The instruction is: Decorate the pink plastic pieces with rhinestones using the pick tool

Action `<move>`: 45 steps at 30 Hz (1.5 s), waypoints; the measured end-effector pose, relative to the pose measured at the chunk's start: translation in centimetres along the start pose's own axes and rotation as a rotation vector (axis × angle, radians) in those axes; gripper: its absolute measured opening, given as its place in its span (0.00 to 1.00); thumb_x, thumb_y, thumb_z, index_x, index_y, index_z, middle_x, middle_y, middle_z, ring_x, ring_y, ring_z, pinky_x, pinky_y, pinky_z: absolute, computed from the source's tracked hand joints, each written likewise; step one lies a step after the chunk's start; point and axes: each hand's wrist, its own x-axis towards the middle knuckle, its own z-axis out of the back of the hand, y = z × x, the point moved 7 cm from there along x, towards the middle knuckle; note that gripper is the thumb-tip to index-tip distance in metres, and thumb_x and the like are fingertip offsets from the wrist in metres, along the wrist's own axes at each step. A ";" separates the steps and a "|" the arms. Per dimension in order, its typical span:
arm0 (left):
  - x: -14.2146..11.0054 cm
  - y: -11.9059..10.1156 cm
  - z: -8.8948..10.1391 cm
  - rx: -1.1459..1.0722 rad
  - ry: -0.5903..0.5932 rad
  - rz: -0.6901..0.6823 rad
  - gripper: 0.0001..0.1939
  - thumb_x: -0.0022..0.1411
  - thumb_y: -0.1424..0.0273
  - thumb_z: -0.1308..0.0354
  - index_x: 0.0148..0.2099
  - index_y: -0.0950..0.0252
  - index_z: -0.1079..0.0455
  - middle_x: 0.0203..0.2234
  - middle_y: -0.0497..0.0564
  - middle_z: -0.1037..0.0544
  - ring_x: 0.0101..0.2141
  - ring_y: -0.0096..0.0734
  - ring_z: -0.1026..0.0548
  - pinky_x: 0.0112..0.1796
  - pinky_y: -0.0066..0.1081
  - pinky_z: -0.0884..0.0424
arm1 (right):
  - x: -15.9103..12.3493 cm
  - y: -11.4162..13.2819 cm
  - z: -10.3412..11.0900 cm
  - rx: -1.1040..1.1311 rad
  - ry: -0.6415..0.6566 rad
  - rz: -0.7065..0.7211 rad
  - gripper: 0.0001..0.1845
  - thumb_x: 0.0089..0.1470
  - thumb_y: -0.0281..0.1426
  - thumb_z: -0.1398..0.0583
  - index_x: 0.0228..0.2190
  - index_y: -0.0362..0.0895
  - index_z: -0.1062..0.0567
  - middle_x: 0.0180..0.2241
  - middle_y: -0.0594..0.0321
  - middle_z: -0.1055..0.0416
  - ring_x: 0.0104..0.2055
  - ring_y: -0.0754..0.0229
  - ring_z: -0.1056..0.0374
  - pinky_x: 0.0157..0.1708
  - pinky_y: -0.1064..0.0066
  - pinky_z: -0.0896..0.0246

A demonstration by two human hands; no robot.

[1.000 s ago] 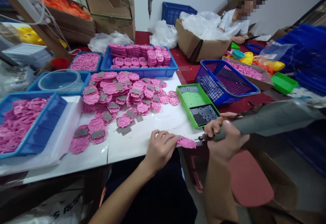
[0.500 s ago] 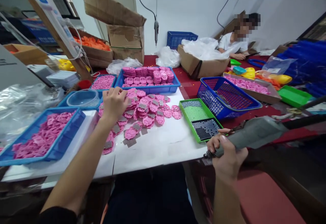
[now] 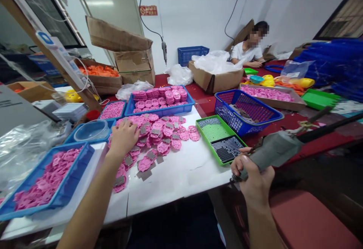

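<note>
My left hand (image 3: 123, 137) rests on the left side of a heap of pink scalloped plastic pieces (image 3: 166, 147), fingers spread apart and lying over them; no piece shows held in it. Many pieces carry a grey rectangular plate. In my right hand (image 3: 253, 179) is a grey electric screwdriver (image 3: 276, 150), its tip pointing left beyond the table's front edge. Just left of that tip lies a green tray (image 3: 210, 149) with small screws and a black perforated plate (image 3: 227, 149) filled partly with screws.
Behind the heap stands a blue tray (image 3: 167, 110) of stacked pink pieces. Another blue tray (image 3: 64, 188) of pink parts is at left, near a clear round tub (image 3: 90, 132). A blue basket (image 3: 235, 122) sits right. Across the table is a person (image 3: 246, 54). A second screwdriver (image 3: 164, 52) hangs behind.
The view has tilted and shifted, so the table appears lower. My left hand's fingers have flattened and spread over the heap. My right hand keeps hold of the electric screwdriver.
</note>
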 end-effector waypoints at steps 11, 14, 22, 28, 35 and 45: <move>-2.5 -16.2 -0.4 -0.285 0.099 -0.348 0.15 0.71 0.65 0.43 0.58 0.59 0.27 0.57 0.56 0.24 0.58 0.47 0.30 0.56 0.46 0.35 | 1.0 0.1 0.7 0.055 -0.041 0.002 0.15 0.47 0.36 0.31 0.35 0.44 0.25 0.17 0.73 0.38 0.16 0.67 0.41 0.17 0.73 0.48; -1.7 -20.4 -2.2 -0.269 0.143 -0.360 0.12 0.71 0.66 0.43 0.52 0.63 0.25 0.53 0.60 0.22 0.55 0.51 0.28 0.53 0.50 0.34 | 1.0 0.3 1.2 0.058 -0.054 0.000 0.15 0.46 0.36 0.30 0.35 0.43 0.25 0.17 0.72 0.37 0.16 0.66 0.41 0.17 0.73 0.47; -2.7 -22.3 -3.4 -0.261 0.135 -0.431 0.13 0.73 0.72 0.51 0.47 0.66 0.25 0.45 0.62 0.21 0.49 0.50 0.26 0.55 0.54 0.36 | 1.4 1.4 3.6 0.038 -0.108 0.056 0.14 0.45 0.35 0.30 0.33 0.43 0.24 0.16 0.72 0.37 0.15 0.66 0.41 0.16 0.73 0.47; -4.4 -23.1 -2.6 -0.287 0.129 -0.452 0.13 0.73 0.67 0.49 0.52 0.66 0.27 0.47 0.61 0.22 0.48 0.49 0.25 0.50 0.46 0.31 | 1.9 1.7 3.8 0.020 -0.092 0.084 0.13 0.47 0.35 0.31 0.34 0.43 0.23 0.16 0.72 0.37 0.15 0.65 0.41 0.16 0.72 0.47; -4.0 -25.7 -3.1 -0.337 0.150 -0.424 0.26 0.74 0.56 0.49 0.65 0.65 0.33 0.64 0.64 0.32 0.62 0.62 0.35 0.58 0.57 0.36 | 1.6 0.2 3.6 0.036 -0.068 0.017 0.14 0.46 0.35 0.30 0.35 0.44 0.24 0.18 0.73 0.38 0.17 0.66 0.42 0.17 0.71 0.45; -7.4 -25.7 -1.9 -0.388 0.184 -0.503 0.22 0.74 0.55 0.49 0.57 0.66 0.28 0.60 0.63 0.29 0.62 0.65 0.36 0.55 0.56 0.31 | 1.9 2.4 3.7 0.020 -0.169 0.062 0.12 0.40 0.32 0.31 0.29 0.42 0.24 0.14 0.70 0.39 0.14 0.65 0.44 0.15 0.71 0.50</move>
